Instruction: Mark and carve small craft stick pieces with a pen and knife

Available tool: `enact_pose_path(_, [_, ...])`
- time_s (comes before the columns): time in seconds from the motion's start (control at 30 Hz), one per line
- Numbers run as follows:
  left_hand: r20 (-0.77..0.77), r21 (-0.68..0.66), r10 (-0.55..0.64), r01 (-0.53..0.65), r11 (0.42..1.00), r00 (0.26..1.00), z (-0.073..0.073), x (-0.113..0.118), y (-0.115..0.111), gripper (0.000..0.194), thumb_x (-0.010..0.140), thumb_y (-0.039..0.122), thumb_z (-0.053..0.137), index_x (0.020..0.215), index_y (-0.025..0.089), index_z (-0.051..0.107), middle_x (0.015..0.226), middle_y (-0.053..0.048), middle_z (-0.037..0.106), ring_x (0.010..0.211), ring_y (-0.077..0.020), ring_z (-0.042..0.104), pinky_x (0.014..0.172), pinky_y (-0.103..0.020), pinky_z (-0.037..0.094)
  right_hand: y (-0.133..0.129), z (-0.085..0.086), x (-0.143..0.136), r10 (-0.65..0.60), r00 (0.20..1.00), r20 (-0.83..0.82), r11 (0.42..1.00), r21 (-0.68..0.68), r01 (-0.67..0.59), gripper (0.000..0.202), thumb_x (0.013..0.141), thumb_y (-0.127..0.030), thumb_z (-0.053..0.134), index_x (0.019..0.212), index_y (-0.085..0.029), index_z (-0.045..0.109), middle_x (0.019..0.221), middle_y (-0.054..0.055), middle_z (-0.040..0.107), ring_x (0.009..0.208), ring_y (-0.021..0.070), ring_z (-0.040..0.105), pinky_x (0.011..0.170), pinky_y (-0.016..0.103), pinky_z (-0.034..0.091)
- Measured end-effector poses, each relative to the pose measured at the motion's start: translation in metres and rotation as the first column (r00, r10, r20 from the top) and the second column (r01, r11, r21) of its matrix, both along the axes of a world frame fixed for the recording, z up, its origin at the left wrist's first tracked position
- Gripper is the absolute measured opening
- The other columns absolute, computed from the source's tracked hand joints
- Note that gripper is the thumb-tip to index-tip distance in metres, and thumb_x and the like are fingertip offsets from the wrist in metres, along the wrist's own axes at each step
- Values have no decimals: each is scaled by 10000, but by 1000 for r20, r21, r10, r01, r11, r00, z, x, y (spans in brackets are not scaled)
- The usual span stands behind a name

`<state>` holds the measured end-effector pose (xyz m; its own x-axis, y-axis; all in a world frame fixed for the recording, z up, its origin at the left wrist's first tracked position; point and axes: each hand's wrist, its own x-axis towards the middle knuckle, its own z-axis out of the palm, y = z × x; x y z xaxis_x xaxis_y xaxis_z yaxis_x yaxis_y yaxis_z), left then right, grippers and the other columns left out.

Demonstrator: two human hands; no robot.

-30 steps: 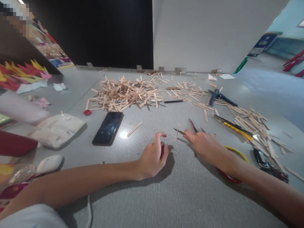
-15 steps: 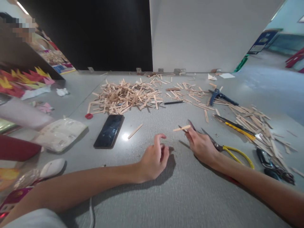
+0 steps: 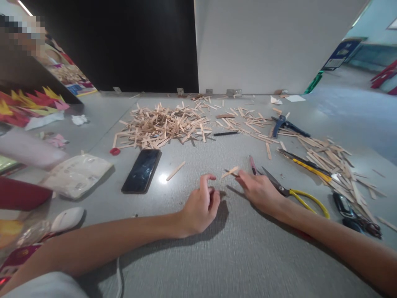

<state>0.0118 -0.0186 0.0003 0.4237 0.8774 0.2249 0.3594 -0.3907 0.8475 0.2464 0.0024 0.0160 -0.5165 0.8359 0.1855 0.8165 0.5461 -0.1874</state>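
Note:
Thumb and fingertips of my right hand [image 3: 262, 192] pinch a short flat wooden craft stick [image 3: 228, 172], held a little above the table and pointing left. A second thin piece seems to cross it, though I cannot make it out clearly. Just beyond that hand lies a pink-handled cutter [image 3: 252, 164]. Scissors [image 3: 302, 198] with yellow handles rest beside the right wrist. My left hand [image 3: 200, 209] rests on its side on the table, index finger raised and bent, the others loosely curled, with nothing visible in it. A single craft stick [image 3: 175, 171] lies to its upper left.
A big heap of craft sticks [image 3: 164, 124] spreads across the back, with another pile [image 3: 333, 161] at right. A phone [image 3: 141, 171], a white mouse [image 3: 67, 219], a plastic packet [image 3: 79, 176], blue cutters [image 3: 281, 124] and a yellow-black knife [image 3: 312, 169] lie around. Upright panels [image 3: 257, 49] stand behind.
My right hand has moved slightly left and down with the craft stick, which now tilts more. The pink-handled cutter shows more. My left hand keeps its pose.

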Motion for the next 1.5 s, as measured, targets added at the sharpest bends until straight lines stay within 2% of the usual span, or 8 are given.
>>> enact_pose_path(0.23, [31,5,16,-16,1000,999,-1,-1,0,238,1058,223,347,1293,197,318,598,152,380,445,-119,401,500,-239,274,-1,-1,-2,37,999,-25,997,75,-35,392,1157,-250,287,934,-193,604,661,42,657,515,156,564,523,275,296])
enact_pose_path(0.67, [80,-52,71,-67,996,994,-5,-1,0,230,1103,296,334,1309,197,312,631,133,420,487,-125,429,522,-237,332,-3,0,-6,10,1000,-9,1000,-16,-10,330,1151,-243,346,954,-193,605,710,38,673,558,160,599,551,279,302])
enact_pose_path(0.87, [0,-36,46,-46,998,999,0,-2,5,297,1098,372,366,1321,185,423,633,108,468,516,-138,481,559,-256,357,-5,23,-18,-157,988,9,951,-269,154,261,1112,-151,432,953,-192,635,769,48,702,657,182,653,592,291,332])
enact_pose_path(1.03, [-47,-45,-45,43,998,998,4,-2,8,306,1092,470,416,1075,215,584,629,76,521,506,-137,470,547,-257,361,-22,50,-23,-135,988,-78,934,-343,101,307,1111,-214,450,883,-207,655,735,28,694,685,196,668,625,299,381])
enact_pose_path(1.13, [-41,-25,-54,53,998,998,8,-2,7,386,1116,444,332,816,247,473,617,66,481,519,-130,456,559,-256,361,-33,65,-21,-177,964,-198,908,-410,83,195,1081,-246,516,1143,-207,696,914,67,783,818,232,748,688,309,492])
enact_pose_path(1.23, [-32,-24,-52,52,998,998,11,-3,6,416,1123,423,305,746,262,377,590,73,427,501,-123,427,545,-256,337,-41,79,-17,-235,900,-367,852,-523,9,405,1051,-320,590,1448,-245,589,1197,119,796,1133,287,775,845,367,602])
enact_pose_path(1.33, [-19,-28,-50,50,998,999,12,-4,5,429,1121,428,291,731,266,362,579,78,397,493,-122,405,534,-259,314,-45,87,-13,-279,860,-427,818,-575,-19,455,1053,-390,591,1489,-263,561,1273,143,778,1281,318,731,899,406,629])
enact_pose_path(1.5, [-2,-41,-44,44,998,999,11,-3,4,456,1125,469,285,723,267,357,582,77,386,500,-120,392,528,-262,299,-48,88,-14,-292,848,-442,812,-583,-24,394,1056,-375,589,1438,-282,592,1290,131,776,1246,311,745,933,429,628])
